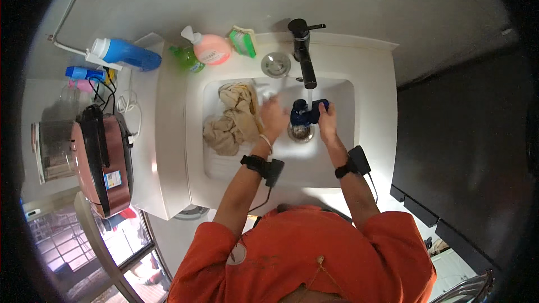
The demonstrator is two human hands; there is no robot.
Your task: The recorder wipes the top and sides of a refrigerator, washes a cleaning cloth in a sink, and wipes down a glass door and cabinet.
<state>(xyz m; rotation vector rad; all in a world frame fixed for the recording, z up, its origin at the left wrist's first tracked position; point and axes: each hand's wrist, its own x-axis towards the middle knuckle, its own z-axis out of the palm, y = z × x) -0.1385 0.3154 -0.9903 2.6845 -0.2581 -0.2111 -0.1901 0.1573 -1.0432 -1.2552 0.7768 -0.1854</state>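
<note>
My right hand (328,122) grips the right end of a wet, dark blue cloth (300,113) in a white sink (328,164). Water (310,94) runs onto the cloth from a black faucet (309,71). The metal drain (301,134) shows just below the cloth. Blurred by motion, my left hand (273,117) is apart from the blue cloth, between it and a bunched beige cloth (236,120). Its fingers are too smeared to tell their pose. The beige cloth lies at the sink's left side.
Behind the sink stand a green bottle (187,59), a pink pump bottle (212,49), a green-and-white brush (243,42) and a clear glass dish (276,65). On the raised left ledge are a blue bottle (132,54) and a pink-and-black appliance (105,160). A dark panel (459,143) borders the right.
</note>
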